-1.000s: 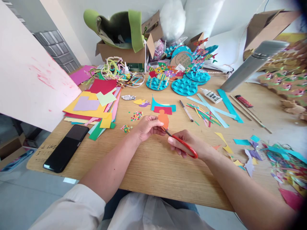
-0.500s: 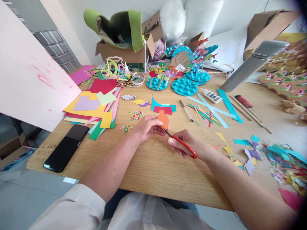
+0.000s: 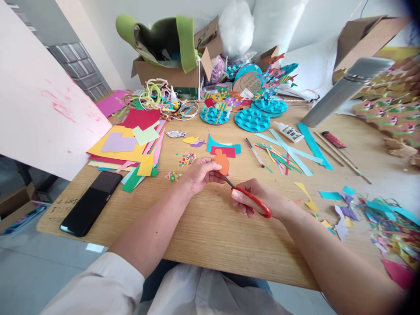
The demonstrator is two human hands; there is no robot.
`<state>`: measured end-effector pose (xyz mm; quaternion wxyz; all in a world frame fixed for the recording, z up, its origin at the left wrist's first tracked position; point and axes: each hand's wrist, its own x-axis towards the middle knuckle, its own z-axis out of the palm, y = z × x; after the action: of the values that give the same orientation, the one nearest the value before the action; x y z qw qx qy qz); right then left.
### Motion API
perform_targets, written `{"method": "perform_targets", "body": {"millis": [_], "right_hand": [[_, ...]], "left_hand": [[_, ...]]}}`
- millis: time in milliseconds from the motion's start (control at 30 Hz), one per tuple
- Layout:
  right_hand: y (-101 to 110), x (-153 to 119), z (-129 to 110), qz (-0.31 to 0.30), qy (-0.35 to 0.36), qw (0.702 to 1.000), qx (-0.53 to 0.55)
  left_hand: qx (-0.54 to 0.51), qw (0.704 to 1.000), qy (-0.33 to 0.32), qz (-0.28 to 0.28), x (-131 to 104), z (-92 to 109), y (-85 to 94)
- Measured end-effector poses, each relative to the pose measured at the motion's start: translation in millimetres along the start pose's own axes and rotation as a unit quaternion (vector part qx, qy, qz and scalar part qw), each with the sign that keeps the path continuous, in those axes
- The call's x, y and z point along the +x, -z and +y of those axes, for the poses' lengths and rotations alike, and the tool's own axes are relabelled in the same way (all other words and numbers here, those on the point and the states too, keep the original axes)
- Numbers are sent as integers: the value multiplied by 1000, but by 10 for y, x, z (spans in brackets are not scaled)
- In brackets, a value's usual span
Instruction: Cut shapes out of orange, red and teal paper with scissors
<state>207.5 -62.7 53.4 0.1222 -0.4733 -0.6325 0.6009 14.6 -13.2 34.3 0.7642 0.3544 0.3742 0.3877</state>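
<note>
Matt paper cutout [image 3: 222, 164], glossy plastic scissor handles [image 3: 267, 213], metal blades [image 3: 229, 182], smooth wood-grained tabletop [image 3: 203, 236]

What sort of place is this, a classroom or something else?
Probably a craft room or small workshop, though a classroom is possible. A stack of coloured paper and a pile of scraps lie on the table, and the right hand holds red-handled scissors.

We have tilted the orange rounded paper cutout [image 3: 222, 163] slightly left and shifted the red-handled metal scissors [image 3: 253, 198] slightly right.
</note>
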Motion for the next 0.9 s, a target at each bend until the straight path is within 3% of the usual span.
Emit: {"method": "perform_targets", "body": {"millis": [200, 300, 433, 567, 667, 733, 833, 900], "right_hand": [[152, -43, -30, -37, 6, 998, -55], [247, -124, -108, -24, -6, 984, -175], [281, -328, -102, 98, -5, 904, -416], [216, -607, 174, 129, -81, 838, -525], [178, -811, 442, 190, -89, 809, -549], [159, -910, 557, 199, -75, 805, -554], [138, -976, 558, 207, -113, 807, -542], [142, -961, 448, 272, -75, 820, -498]], "left_hand": [[-7, 998, -39, 44, 29, 0, 14], [0, 997, -55, 51, 48, -12, 27], [15, 995, -65, 69, 80, -50, 48], [19, 995, -68, 67, 93, -83, 49], [27, 995, -72, 59, 87, -93, 37], [34, 995, -74, 56, 84, -98, 32], [40, 995, -75, 55, 86, -107, 33], [48, 995, -74, 48, 89, -116, 35]]}}
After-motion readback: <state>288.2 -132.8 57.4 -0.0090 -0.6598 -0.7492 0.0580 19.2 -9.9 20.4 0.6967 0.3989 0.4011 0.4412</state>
